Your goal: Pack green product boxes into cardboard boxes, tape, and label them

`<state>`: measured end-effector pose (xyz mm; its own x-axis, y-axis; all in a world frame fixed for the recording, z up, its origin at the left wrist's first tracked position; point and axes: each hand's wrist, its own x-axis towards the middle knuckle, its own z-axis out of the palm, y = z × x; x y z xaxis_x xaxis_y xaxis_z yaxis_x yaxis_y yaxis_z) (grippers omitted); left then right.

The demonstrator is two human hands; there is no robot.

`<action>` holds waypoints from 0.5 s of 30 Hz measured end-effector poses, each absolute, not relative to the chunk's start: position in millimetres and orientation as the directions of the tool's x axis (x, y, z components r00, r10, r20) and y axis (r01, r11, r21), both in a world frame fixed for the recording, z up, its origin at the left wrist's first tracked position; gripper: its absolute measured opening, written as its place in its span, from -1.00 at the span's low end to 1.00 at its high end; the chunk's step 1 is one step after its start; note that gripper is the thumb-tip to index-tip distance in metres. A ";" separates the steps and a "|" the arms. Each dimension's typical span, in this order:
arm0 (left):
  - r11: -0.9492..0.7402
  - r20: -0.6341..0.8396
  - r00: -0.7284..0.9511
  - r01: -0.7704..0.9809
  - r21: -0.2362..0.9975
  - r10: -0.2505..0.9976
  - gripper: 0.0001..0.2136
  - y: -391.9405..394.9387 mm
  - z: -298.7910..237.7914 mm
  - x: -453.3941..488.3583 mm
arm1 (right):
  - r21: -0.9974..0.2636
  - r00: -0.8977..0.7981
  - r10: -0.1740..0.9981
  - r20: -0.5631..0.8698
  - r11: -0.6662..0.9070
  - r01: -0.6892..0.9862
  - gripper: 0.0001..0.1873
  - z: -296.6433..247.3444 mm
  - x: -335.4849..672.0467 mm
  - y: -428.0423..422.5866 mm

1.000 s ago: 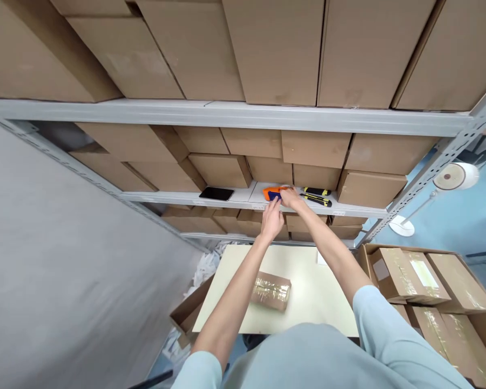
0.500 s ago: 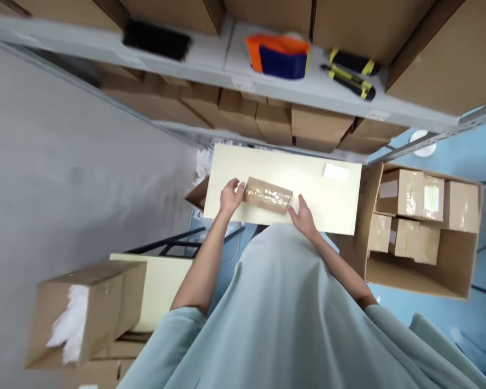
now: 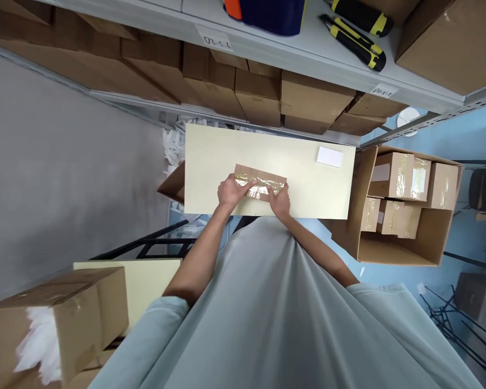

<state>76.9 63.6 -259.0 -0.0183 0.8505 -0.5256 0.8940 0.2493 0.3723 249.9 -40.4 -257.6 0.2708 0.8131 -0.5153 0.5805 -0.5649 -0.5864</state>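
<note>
A small brown cardboard box [image 3: 263,175] sealed with clear tape lies on the pale yellow table [image 3: 308,183] in front of me. My left hand [image 3: 230,190] grips its left end, thumb on the taped top. My right hand [image 3: 281,201] presses on its near right edge with fingers curled over the tape. Both forearms reach out from pale blue sleeves.
A white label [image 3: 330,156] lies on the table's far right. A large open carton [image 3: 405,237] with taped small boxes stands at the right. The metal shelf [image 3: 308,51] above holds an orange and blue tape dispenser [image 3: 267,11] and two yellow-black knives [image 3: 358,29]. A box with white filler [image 3: 44,324] sits lower left.
Both hands left the tape dispenser on the shelf, came down to the table and closed on the taped box. My view tilted downward.
</note>
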 end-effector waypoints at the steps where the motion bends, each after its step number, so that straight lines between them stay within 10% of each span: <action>1: 0.235 -0.507 0.005 0.882 0.408 0.862 -0.39 63.3 -264.3 71.8 | -0.519 0.301 0.774 -0.558 -0.608 0.601 -0.14 -256.7 250.1 -40.5; 15: 0.172 -0.334 0.201 0.561 0.810 0.921 -0.63 68.0 -260.9 27.7 | -0.386 0.538 0.753 -0.378 -0.657 0.648 -0.50 -222.3 250.1 -49.4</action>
<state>27.7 68.0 -260.9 0.2006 0.9210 -0.3339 0.5608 0.1716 0.8100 250.1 -49.4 -222.3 0.5380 0.7533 -0.3783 0.6480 -0.6566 -0.3860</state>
